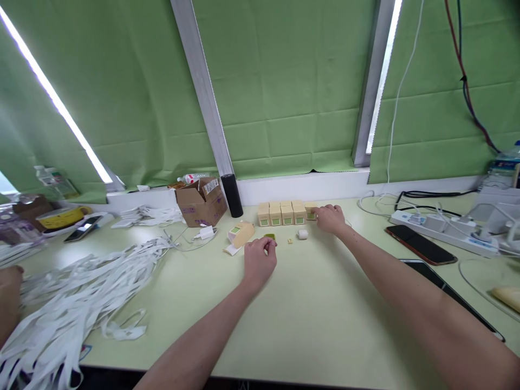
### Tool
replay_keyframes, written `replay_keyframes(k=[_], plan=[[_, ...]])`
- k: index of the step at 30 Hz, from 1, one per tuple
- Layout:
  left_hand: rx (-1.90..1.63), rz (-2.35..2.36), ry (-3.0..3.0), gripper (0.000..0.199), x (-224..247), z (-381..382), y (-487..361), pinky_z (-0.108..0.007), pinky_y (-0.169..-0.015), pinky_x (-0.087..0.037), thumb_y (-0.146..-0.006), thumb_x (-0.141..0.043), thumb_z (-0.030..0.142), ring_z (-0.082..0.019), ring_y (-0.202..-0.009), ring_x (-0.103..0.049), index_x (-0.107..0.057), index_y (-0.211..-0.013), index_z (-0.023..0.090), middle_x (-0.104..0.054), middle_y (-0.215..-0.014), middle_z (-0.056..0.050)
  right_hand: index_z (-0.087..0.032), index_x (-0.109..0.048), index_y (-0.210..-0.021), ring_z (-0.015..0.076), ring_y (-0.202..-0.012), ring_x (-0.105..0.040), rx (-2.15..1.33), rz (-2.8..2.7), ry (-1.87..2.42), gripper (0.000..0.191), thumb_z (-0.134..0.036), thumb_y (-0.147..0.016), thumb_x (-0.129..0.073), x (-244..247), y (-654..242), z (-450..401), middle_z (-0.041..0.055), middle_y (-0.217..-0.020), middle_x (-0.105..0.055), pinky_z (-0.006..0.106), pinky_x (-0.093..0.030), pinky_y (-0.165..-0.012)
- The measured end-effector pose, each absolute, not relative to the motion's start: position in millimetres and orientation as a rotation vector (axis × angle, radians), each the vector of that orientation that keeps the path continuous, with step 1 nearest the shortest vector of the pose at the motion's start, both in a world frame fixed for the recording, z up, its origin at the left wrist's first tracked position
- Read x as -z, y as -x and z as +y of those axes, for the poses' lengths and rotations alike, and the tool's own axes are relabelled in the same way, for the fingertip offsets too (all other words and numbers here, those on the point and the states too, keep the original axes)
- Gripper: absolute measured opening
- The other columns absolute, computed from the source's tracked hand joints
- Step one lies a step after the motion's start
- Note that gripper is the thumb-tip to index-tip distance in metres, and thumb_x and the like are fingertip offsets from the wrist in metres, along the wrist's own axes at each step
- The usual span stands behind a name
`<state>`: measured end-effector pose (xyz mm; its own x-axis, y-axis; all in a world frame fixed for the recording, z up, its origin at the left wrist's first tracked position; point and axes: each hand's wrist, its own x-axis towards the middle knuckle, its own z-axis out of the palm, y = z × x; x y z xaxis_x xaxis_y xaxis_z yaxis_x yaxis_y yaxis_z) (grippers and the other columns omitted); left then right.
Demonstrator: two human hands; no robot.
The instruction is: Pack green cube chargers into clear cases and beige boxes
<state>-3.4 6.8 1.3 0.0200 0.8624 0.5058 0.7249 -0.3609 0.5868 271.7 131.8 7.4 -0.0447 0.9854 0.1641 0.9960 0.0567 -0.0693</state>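
Note:
Small tan boxes with green-framed labels (pixel 281 213) stand in a row at the back middle of the table. My right hand (pixel 330 218) is closed on another such box (pixel 311 212) at the row's right end. My left hand (pixel 260 261) is closed in front of the row, fingertips together; whatever it may hold is too small to make out. Just beyond its fingers lies a small green piece (pixel 270 236). A white roll (pixel 302 234) and a tiny yellowish piece (pixel 290 241) lie between my hands. To the left rests an opened tan carton (pixel 241 234) with a white flap.
White straps (pixel 89 292) cover the left side, near another person's hand (pixel 8 292). Behind stand a cardboard box (pixel 201 203) and a black cylinder (pixel 232 196). Phones (pixel 420 244) and a power strip (pixel 442 232) lie on the right.

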Motion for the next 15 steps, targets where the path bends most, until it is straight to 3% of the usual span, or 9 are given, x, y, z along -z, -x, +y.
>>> replay_keyframes(k=[9,15], plan=[[-1.185,1.679,-2.164,0.022,2,4,1,-0.038,-0.088,-0.040,-0.094,-0.054,0.020,-0.020,-0.074,-0.066,-0.071,-0.080,0.021,-0.076,-0.078,-0.001,-0.019,-0.062,-0.137,0.0324,-0.128,-0.054,0.071,-2.155,2.085,0.054,-0.011,-0.084,-0.054,-11,-262,137,0.0168,-0.127,-0.072,0.044,-0.027,-0.101],[-0.922,1.676,-2.283,0.024,4,-2,-3,-0.040,-0.089,-0.041,-0.090,-0.054,0.014,-0.023,-0.080,-0.067,-0.072,-0.077,0.022,-0.075,-0.076,-0.002,-0.018,-0.061,-0.136,0.0327,-0.131,-0.053,0.126,-2.094,2.063,0.052,-0.008,-0.085,-0.052,-21,-254,110,0.0173,-0.131,-0.069,0.044,-0.029,-0.103]])
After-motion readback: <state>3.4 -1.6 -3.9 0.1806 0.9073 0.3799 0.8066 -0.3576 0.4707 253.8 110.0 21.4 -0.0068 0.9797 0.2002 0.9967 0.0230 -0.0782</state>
